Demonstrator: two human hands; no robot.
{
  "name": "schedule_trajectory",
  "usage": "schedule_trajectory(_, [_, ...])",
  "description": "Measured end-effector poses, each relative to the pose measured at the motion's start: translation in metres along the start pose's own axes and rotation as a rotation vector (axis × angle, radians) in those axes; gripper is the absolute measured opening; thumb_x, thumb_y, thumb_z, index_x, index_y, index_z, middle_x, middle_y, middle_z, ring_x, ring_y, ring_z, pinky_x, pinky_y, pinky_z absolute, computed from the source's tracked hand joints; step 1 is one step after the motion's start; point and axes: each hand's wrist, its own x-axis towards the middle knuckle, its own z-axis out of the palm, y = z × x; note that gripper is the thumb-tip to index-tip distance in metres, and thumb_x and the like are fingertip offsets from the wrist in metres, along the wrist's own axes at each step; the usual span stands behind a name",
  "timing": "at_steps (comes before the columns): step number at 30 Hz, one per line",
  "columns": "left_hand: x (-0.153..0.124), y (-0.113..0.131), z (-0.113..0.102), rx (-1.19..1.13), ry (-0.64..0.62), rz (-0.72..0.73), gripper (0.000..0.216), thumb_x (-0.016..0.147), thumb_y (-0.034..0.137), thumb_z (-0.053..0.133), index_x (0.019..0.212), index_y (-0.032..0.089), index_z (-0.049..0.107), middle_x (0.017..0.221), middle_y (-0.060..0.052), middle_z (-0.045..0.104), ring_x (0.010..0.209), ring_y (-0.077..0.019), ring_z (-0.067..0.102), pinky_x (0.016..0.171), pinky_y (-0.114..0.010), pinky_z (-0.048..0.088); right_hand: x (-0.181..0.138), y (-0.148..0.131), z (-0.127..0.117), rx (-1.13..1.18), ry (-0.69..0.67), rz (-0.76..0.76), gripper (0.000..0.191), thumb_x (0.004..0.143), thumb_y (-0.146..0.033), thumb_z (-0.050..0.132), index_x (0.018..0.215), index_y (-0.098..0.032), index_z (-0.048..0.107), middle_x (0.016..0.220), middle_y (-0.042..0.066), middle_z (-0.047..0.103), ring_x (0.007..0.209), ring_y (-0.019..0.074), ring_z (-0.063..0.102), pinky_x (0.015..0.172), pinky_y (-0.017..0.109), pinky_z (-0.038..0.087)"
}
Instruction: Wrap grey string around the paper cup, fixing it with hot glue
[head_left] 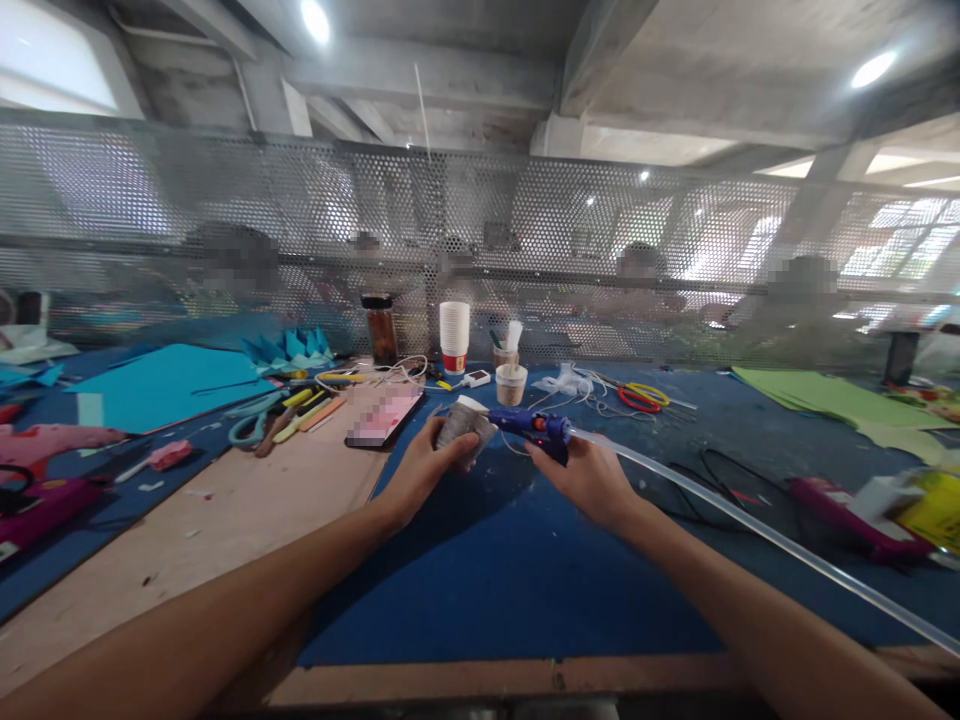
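My left hand [424, 468] is closed around a small grey crumpled piece [463, 427] held just above the blue table cover [487, 570]. My right hand [589, 478] grips a blue glue gun [534, 427], its nozzle pointing left at the grey piece. A long clear glue stick [750, 525] runs out of the gun's back toward the lower right. Both forearms reach in from the bottom edge.
A phone [382, 415], scissors [251, 420], pens and teal paper [169, 385] lie at the left on a brown board [225, 510]. Stacked paper cups [454, 337], a jar [382, 328] and red-yellow scissors [639, 395] stand behind. Green sheets [817, 395] lie right. People sit beyond a mesh screen [480, 250].
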Motion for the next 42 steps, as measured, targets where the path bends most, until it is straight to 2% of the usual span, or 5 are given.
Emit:
schedule_trajectory(15, [-0.0011, 0.004, 0.0015, -0.023, 0.0, -0.024, 0.063, 0.077, 0.056, 0.079, 0.122, 0.015, 0.062, 0.11, -0.011, 0.072, 0.084, -0.0246, 0.069, 0.073, -0.037, 0.056, 0.0012, -0.0025, -0.0038, -0.006, -0.043, 0.025, 0.035, 0.097, -0.049, 0.058, 0.114, -0.023, 0.075, 0.074, 0.004, 0.077, 0.065, 0.0237, 0.073, 0.053, 0.028, 0.039])
schedule_trajectory(42, [-0.0017, 0.0057, 0.0009, -0.086, -0.011, -0.04, 0.058, 0.076, 0.055, 0.079, 0.117, 0.016, 0.064, 0.106, -0.011, 0.073, 0.081, -0.024, 0.071, 0.073, -0.036, 0.057, 0.001, 0.0001, -0.0025, -0.04, -0.024, 0.028, 0.033, 0.096, -0.048, 0.058, 0.111, -0.024, 0.075, 0.07, 0.003, 0.075, 0.062, 0.0229, 0.071, 0.053, 0.028, 0.039])
